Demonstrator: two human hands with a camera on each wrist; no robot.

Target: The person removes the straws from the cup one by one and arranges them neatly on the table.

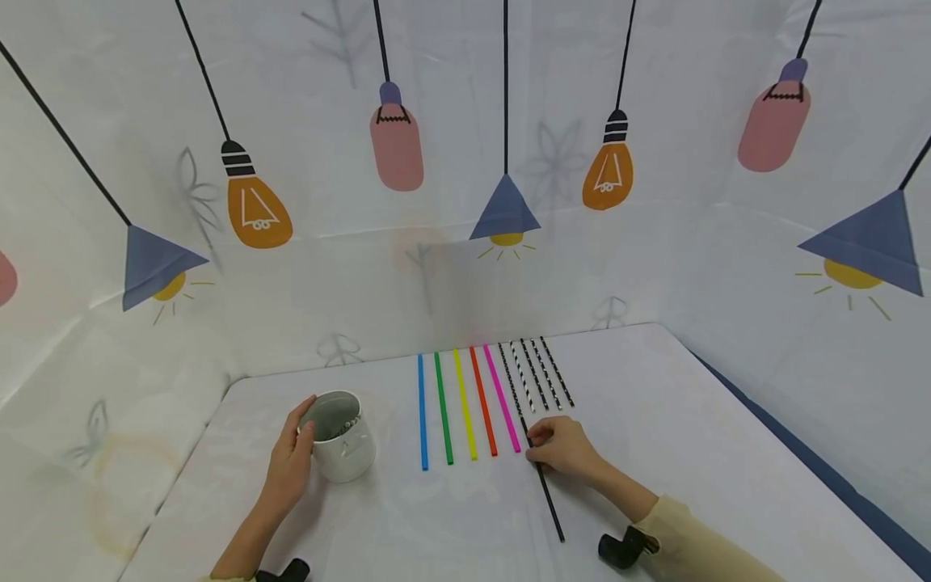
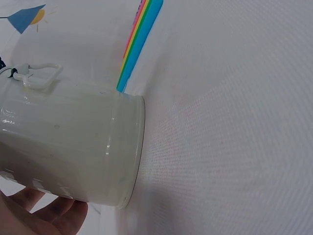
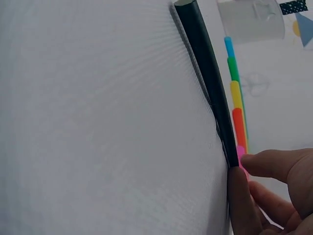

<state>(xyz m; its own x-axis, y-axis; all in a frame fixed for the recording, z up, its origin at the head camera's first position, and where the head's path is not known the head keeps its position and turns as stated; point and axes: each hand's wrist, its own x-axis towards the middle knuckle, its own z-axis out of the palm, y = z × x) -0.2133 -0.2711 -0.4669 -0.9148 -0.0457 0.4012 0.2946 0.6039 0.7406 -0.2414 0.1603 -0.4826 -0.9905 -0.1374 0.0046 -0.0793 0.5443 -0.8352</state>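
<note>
My left hand (image 1: 291,457) grips a whitish, see-through cup (image 1: 347,461) round its left side, thumb at the rim. A small handle (image 2: 44,76) sticks out from the cup's wall in the left wrist view. Inside it, a dotted black-and-white piece (image 1: 350,425) shows near the rim. My right hand (image 1: 563,446) pinches a plain black straw (image 1: 550,501) near its far part, close to the table. This straw slants toward me, just below a dotted black straw (image 1: 509,376). In the right wrist view, the thumb (image 3: 271,164) and fingers meet around the black straw (image 3: 208,63).
Left of the right hand lie blue (image 1: 422,412), green (image 1: 443,408), yellow (image 1: 465,404), red (image 1: 483,402) and pink (image 1: 502,398) straws, side by side. Several shorter black-and-white patterned straws (image 1: 534,373) lie beyond it. A lamp-print sheet (image 1: 451,283) rises behind the white table (image 1: 698,453).
</note>
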